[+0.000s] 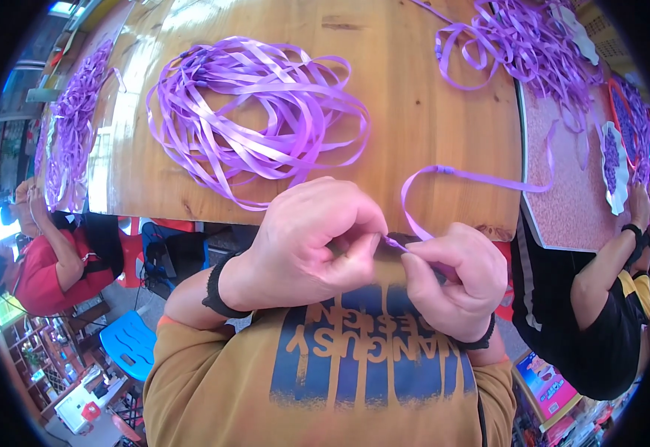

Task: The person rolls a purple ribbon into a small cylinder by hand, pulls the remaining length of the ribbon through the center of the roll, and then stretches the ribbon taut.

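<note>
Just off the table's near edge, both my hands work close together on one purple ribbon strap [481, 179]. My left hand [317, 238] is pinched at its end, by a small dark purple piece [393, 243] showing between the hands; I cannot tell whether that is a knot or a fitting. The strap's other part is between the thumb and finger of my right hand [455, 279]. From there it curves up onto the table and trails right, with a small darker purple fitting [444, 170] on it. A large looped bundle of purple ribbon straps [258, 112] lies beyond my left hand.
Wooden table [392, 97] in front, with a tangled strap pile [533, 52] at far right. A pink-topped table [563, 208] adjoins it, holding a white tray [614, 167] of small purple pieces. Another strap heap [79, 127] lies left. People sit at both sides; a blue stool [130, 344] stands lower left.
</note>
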